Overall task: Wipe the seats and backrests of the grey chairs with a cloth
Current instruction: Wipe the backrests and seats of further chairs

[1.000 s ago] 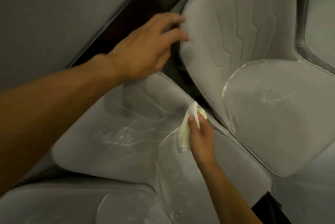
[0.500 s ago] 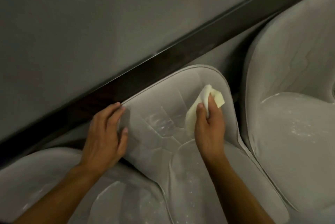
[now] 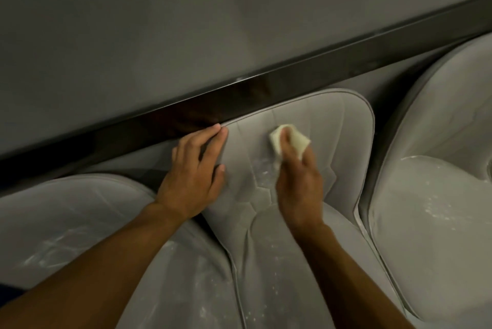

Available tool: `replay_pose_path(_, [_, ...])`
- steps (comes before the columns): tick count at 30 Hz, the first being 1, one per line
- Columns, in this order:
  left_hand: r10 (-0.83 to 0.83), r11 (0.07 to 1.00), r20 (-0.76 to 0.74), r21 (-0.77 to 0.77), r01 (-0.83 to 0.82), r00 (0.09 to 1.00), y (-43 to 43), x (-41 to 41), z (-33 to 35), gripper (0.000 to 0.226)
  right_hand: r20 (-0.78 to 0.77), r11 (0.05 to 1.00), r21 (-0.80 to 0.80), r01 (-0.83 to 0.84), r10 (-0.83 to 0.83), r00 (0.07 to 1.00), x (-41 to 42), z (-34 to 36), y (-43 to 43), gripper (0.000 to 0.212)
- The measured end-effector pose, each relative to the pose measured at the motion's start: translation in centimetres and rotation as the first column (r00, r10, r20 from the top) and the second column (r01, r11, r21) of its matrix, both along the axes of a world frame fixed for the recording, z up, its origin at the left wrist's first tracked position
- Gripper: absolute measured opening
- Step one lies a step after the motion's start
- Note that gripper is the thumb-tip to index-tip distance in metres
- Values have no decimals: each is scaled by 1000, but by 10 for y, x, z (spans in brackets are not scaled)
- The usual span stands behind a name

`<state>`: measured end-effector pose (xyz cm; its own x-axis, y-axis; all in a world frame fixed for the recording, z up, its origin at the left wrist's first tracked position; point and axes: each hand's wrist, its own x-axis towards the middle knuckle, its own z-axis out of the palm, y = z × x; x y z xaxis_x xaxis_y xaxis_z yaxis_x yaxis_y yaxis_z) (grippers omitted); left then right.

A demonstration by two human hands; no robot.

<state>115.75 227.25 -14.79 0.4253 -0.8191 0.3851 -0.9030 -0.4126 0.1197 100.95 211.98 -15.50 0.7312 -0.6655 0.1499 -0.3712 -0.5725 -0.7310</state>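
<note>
- Grips the middle backrest (image 3: 332, 126) with the left hand (image 3: 194, 177) at its 9 o'clock edge, fingers tucked behind the edge and thumb on the front face.
- Holds a folded pale yellow cloth (image 3: 291, 139) in the right hand (image 3: 298, 185), fingers curled over it, and presses it against the upper centre of that backrest.
- At 6 o'clock of the cloth, white powdery smears on the grey fabric; more specks further down on the seat (image 3: 279, 275).
- At 9 o'clock, a left chair (image 3: 66, 222); at 3 o'clock, a right chair (image 3: 439, 209); both streaked white.
- At 12 o'clock, behind the backrests, a dark rail (image 3: 266, 89) along the grey wall (image 3: 186, 22).
</note>
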Motion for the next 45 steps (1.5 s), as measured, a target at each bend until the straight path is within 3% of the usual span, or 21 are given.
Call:
replay_pose_path(2, [-8, 1000, 4, -27, 8, 1000, 0, 0, -2, 62, 19, 984, 12, 176, -176, 984, 1, 1, -13, 57])
replay_pose_path(5, [-3, 998, 6, -65, 3, 1000, -1, 1, -6, 62, 29, 969, -87, 232, -230, 973, 12, 4, -10, 42])
replay_pose_path(6, [-3, 998, 2, -68, 3, 1000, -1, 2, -8, 62, 62, 983, -39, 180, -177, 982, 14, 1, 2, 42])
replay_pose_path(7, [-3, 998, -1, -67, 3, 1000, -1, 3, -9, 63, 82, 1000, 4, 22, -22, 996, 15, -6, 18, 47])
replay_pose_path(9, [2, 998, -14, -63, -2, 1000, -1, 3, -10, 61, -98, 970, -74, -232, 224, 970, 17, -25, 41, 52])
replay_pose_path(12, [9, 998, -28, -64, -11, 1000, -2, 1, -9, 57, -66, 941, -151, -303, 296, 953, 10, -30, 47, 44])
replay_pose_path(14, [13, 998, -34, -63, -16, 999, -2, 1, -9, 60, -46, 954, -217, -206, 200, 979, 3, -34, 35, 52])
replay_pose_path(17, [18, 998, -34, -65, -20, 999, -3, 1, -9, 60, 62, 996, -23, 85, -83, 995, -5, -28, 8, 51])
replay_pose_path(20, [18, 998, -32, -65, -20, 999, -3, 0, -9, 59, 62, 905, 188, 380, -397, 916, 0, -6, -13, 39])
replay_pose_path(22, [16, 998, -29, -68, -18, 999, -4, 0, -9, 59, 53, 888, 133, 440, -449, 892, 8, 5, -25, 44])
replay_pose_path(25, [10, 997, -19, -79, -11, 1000, -4, 2, -10, 59, 81, 950, -2, 313, -312, 947, 25, 6, -16, 50])
replay_pose_path(29, [10, 997, -27, -76, -12, 1000, -3, 3, -11, 58, 176, 988, -151, -16, 43, 984, 37, -3, 27, 43])
replay_pose_path(31, [20, 996, -35, -82, -23, 999, -4, 1, -11, 54, 24, 933, -295, -204, 221, 975, 30, -8, 35, 53])
replay_pose_path(32, [29, 996, -34, -81, -31, 999, -4, 0, -10, 54, -27, 934, -281, -220, 221, 975, 25, -8, 31, 59])
replay_pose_path(36, [60, 995, -23, -77, -61, 998, -7, -5, -9, 61, -69, 968, -238, 82, -101, 993, 10, 4, -19, 68])
replay_pose_path(40, [64, 995, -9, -71, -64, 998, -7, -5, -9, 58, -140, 863, -55, 502, -505, 852, -12, 3, -91, 56])
replay_pose_path(42, [68, 995, -17, -78, -69, 998, -7, -5, -10, 59, -154, 811, 71, 581, -566, 810, -18, 0, -104, 50])
replay_pose_path(45, [73, 994, -15, -76, -74, 997, -7, -5, -12, 58, -43, 852, 96, 516, -514, 857, -6, 8, -79, 50])
